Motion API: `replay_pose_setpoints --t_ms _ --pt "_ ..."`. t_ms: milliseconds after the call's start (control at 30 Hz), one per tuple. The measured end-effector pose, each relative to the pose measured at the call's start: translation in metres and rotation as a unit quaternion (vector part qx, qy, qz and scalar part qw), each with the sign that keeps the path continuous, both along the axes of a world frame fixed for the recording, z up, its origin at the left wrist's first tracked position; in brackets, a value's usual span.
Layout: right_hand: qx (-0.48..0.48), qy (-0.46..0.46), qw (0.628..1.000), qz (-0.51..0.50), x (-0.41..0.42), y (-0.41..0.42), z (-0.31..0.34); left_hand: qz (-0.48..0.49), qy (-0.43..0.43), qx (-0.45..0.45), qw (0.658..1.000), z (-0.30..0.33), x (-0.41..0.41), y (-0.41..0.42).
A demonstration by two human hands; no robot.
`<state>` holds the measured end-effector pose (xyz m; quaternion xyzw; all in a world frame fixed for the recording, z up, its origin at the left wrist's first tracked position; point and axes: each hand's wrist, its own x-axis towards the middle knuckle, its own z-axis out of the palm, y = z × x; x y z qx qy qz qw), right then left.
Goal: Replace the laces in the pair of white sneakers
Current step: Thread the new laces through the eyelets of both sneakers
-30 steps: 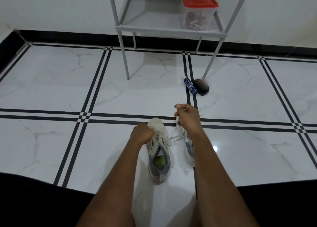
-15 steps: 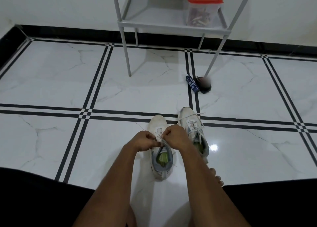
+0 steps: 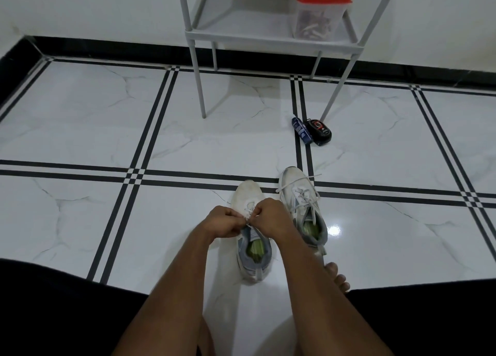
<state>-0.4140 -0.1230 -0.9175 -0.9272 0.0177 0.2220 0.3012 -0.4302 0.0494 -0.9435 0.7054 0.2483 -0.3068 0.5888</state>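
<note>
Two white sneakers with grey heels and green insoles stand side by side on the tiled floor, toes pointing away from me. Over the tongue of the left sneaker [image 3: 248, 194], my left hand [image 3: 225, 221] and my right hand [image 3: 271, 216] meet, each pinching the white lace [image 3: 250, 216] with curled fingers. The right sneaker [image 3: 300, 197] stands free just to the right, its white lace [image 3: 303, 191] threaded and its loose ends spread sideways near the toe.
A grey metal rack [image 3: 271, 38] stands at the back wall, holding a clear box with a red lid [image 3: 319, 9]. A blue tube [image 3: 302, 130] and a black tin [image 3: 320, 131] lie by its front right leg. My bare toes [image 3: 336, 277] rest right of the sneakers.
A second ago my right hand was raised above the shoes pulling a lace. It has come down to the left sneaker beside my left hand, uncovering the right sneaker.
</note>
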Motion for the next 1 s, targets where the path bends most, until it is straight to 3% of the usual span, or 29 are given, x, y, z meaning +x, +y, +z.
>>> replay_pose_setpoints --t_ms 500,600,733,867,1000 --pt "0.017 0.029 0.999 0.036 0.001 -0.011 -0.007 0.068 0.019 -0.058 0.996 -0.003 -0.011 -0.001" --pt "0.005 0.029 0.999 0.042 -0.001 -0.008 -0.011 0.09 0.034 -0.052 0.994 -0.004 -0.009 -0.002" --pt "0.014 0.025 0.998 0.047 -0.006 -0.005 -0.016 0.056 -0.015 -0.009 0.998 -0.009 -0.013 -0.002" --pt "0.035 0.022 0.999 0.022 -0.012 -0.005 -0.026 0.051 -0.054 0.015 0.997 -0.02 -0.021 -0.001" --pt "0.107 0.063 0.99 -0.068 -0.017 -0.007 -0.034 0.058 -0.067 -0.004 0.996 -0.022 -0.026 -0.001"
